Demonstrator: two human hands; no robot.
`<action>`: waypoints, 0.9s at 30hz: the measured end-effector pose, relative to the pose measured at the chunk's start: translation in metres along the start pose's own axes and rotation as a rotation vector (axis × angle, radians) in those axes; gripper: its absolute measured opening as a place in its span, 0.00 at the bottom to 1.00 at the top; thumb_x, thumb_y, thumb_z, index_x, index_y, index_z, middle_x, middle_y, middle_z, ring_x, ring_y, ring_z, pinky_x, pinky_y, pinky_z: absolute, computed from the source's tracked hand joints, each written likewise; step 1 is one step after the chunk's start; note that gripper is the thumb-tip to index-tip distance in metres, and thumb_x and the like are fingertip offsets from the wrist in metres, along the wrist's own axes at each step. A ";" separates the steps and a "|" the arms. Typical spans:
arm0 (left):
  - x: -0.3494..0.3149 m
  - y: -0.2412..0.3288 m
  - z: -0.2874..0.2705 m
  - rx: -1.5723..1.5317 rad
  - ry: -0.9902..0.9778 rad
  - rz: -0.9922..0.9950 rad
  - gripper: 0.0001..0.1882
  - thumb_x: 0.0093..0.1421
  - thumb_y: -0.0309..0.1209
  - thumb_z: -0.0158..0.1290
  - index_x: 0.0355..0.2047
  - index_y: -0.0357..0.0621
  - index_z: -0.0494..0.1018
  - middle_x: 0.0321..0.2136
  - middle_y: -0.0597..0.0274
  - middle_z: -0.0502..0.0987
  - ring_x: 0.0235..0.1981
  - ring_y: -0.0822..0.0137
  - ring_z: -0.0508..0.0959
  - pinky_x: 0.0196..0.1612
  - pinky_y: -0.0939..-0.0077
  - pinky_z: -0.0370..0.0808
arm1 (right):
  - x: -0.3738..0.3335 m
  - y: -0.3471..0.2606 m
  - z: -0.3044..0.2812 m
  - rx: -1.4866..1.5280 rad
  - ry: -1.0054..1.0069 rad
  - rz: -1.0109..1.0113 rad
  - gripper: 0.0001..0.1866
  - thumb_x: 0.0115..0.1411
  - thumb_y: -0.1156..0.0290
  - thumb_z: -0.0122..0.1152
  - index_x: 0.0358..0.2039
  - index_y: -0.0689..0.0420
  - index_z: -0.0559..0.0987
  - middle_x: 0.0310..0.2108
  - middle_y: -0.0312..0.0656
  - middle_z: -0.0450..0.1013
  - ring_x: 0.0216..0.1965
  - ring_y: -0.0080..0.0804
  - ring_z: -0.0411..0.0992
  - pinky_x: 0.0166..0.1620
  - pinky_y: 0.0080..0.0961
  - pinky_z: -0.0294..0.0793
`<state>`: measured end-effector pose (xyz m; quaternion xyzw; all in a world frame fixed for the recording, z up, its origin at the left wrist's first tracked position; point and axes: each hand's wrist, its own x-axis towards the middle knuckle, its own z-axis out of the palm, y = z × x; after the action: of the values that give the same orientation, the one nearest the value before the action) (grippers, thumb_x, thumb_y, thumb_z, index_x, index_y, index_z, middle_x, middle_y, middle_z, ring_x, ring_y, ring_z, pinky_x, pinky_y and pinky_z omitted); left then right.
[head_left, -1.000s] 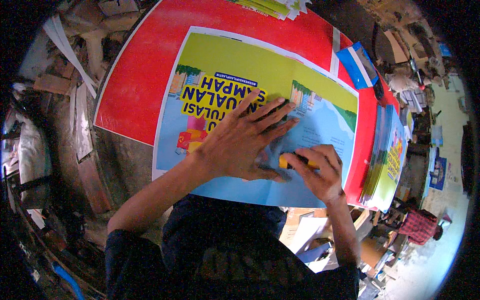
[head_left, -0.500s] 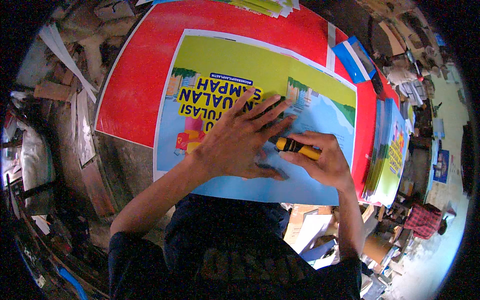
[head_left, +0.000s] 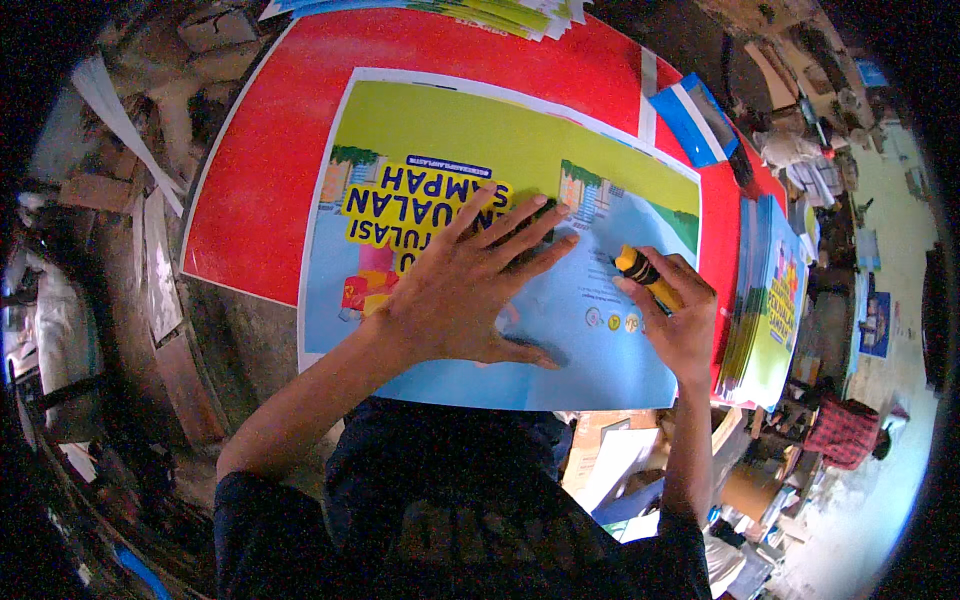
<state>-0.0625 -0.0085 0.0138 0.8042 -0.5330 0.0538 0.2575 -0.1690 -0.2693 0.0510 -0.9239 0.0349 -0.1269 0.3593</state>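
A large printed cover sheet (head_left: pixel 450 120), green and blue with yellow-backed lettering, lies on the red board (head_left: pixel 270 150) in front of me. My left hand (head_left: pixel 460 285) is pressed flat on its middle, fingers spread. A dark patch shows between those fingers; I cannot tell whether it is shadow or a thing. To the right, my right hand (head_left: pixel 685 320) is closed around a yellow-and-black utility knife (head_left: pixel 650 278) above the sheet's right half. The knife's yellow end points up and left, and I cannot make out a blade.
A stack of printed booklets (head_left: pixel 765 310) stands along the board's right edge. Fanned printed sheets (head_left: pixel 520 15) lie at the far edge. A blue-and-white packet (head_left: pixel 695 120) rests at the far right corner. Scrap paper (head_left: pixel 120 130) litters the left side.
My right hand has moved right with the knife, away from my left hand, and the knife has turned to a steeper angle. My left hand stays on the sheet.
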 end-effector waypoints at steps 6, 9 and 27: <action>-0.004 -0.004 -0.007 -0.036 -0.061 -0.023 0.60 0.47 0.76 0.57 0.71 0.47 0.62 0.72 0.53 0.59 0.74 0.55 0.56 0.77 0.44 0.40 | -0.027 -0.055 0.036 -0.102 0.044 0.028 0.35 0.56 0.69 0.74 0.64 0.52 0.73 0.46 0.47 0.79 0.46 0.47 0.77 0.50 0.44 0.77; 0.001 -0.005 -0.012 -0.087 -0.128 -0.013 0.65 0.42 0.70 0.65 0.73 0.47 0.57 0.74 0.52 0.57 0.76 0.53 0.52 0.76 0.42 0.38 | -0.037 -0.067 0.068 0.036 -0.086 0.086 0.35 0.60 0.72 0.69 0.67 0.53 0.68 0.45 0.49 0.78 0.44 0.48 0.77 0.50 0.45 0.78; 0.010 0.001 -0.018 -0.022 -0.212 -0.063 0.64 0.43 0.75 0.61 0.73 0.49 0.59 0.75 0.55 0.55 0.76 0.55 0.53 0.77 0.44 0.38 | -0.001 -0.065 0.055 -0.102 -0.431 -0.125 0.18 0.57 0.85 0.56 0.48 0.63 0.67 0.35 0.51 0.73 0.43 0.55 0.76 0.43 0.49 0.76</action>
<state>-0.0560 -0.0087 0.0338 0.8189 -0.5321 -0.0455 0.2100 -0.1579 -0.1851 0.0552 -0.9469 -0.0935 0.0535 0.3030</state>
